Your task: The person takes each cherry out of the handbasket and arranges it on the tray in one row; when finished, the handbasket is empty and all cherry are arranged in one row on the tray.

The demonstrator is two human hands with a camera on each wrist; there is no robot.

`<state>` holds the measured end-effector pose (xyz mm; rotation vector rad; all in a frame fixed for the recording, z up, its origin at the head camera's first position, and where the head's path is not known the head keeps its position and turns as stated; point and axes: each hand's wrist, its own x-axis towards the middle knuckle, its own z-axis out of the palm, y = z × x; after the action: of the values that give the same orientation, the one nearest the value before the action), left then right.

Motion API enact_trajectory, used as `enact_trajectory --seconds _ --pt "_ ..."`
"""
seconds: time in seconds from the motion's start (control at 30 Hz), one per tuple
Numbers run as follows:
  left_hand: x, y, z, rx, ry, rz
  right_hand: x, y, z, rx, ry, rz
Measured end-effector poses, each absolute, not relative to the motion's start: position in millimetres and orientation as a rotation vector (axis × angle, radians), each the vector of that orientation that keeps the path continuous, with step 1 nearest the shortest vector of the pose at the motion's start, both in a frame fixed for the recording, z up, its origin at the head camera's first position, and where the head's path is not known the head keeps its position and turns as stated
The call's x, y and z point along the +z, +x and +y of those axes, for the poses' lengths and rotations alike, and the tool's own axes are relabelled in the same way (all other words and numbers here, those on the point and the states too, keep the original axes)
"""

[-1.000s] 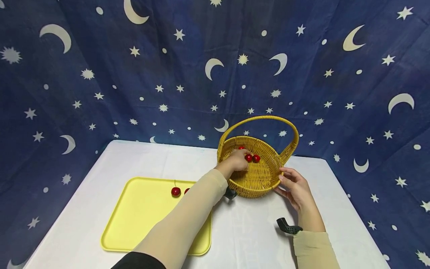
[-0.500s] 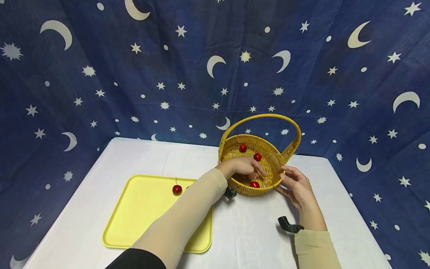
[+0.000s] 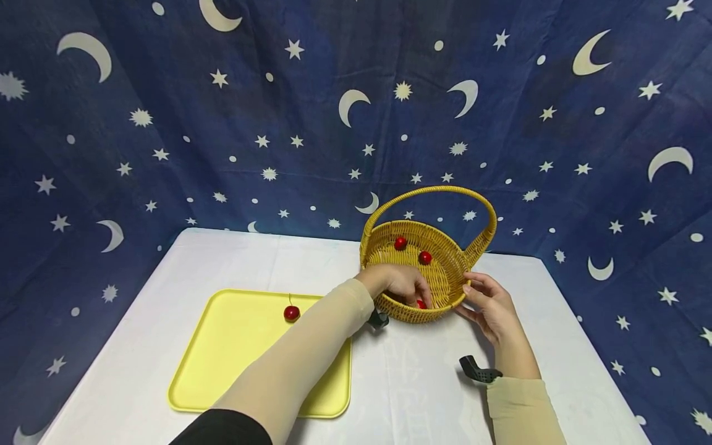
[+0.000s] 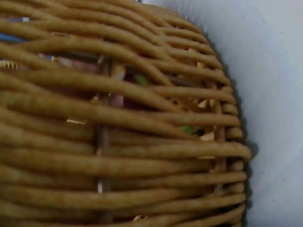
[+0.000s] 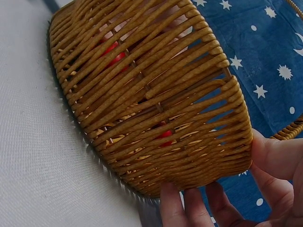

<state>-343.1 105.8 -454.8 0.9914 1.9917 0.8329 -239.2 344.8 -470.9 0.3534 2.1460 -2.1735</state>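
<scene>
left hand (image 3: pixel 402 283) pinches a cherry (image 3: pixel 421 305) in the wicker basket (image 3: pixel 440 245); right hand (image 3: pixel 493 307) grips its rim (image 3: pixel 445 308); an off-centre pinch could make the cherry slip

The white table (image 3: pixel 406 383) carries a yellow tray (image 3: pixel 239 346) and (wicker) basket (image 3: pixel 408 314).

This looks like a small staged filming set. A dark blue backdrop (image 3: pixel 384 127), printed with pale moons and stars, fills the upper half of the head view and runs down its left and right edges, enclosing the white-topped table (image 3: pixel 411 383) on three sides. Soft creases show that it is hanging fabric. Black wrist-worn devices, one at lower centre (image 3: pixel 379 319) and one at lower right (image 3: pixel 479 371), suit a recording setup. The kind of building around it cannot be told.
</scene>
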Motion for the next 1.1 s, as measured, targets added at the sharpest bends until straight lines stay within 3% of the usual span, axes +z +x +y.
enact_trajectory --seconds 0.3,0.57,0.8,1.1 --pt "-445.0 -336.5 106.5 1.244 0.931 2.237 -469.3 -237.1 347.1 -2.182 0.338 2.150" --pt "-399.8 -304.1 81.6 1.504 0.930 2.173 -468.8 -234.9 349.2 -2.189 0.344 2.143" --pt "-365.9 -270.8 19.5 1.472 1.013 2.391 -469.0 -235.7 346.1 -2.197 0.355 2.144" --pt "-372.2 -242.1 -88.3 1.370 0.752 2.610 -472.3 -240.8 341.3 -2.195 0.364 2.154"
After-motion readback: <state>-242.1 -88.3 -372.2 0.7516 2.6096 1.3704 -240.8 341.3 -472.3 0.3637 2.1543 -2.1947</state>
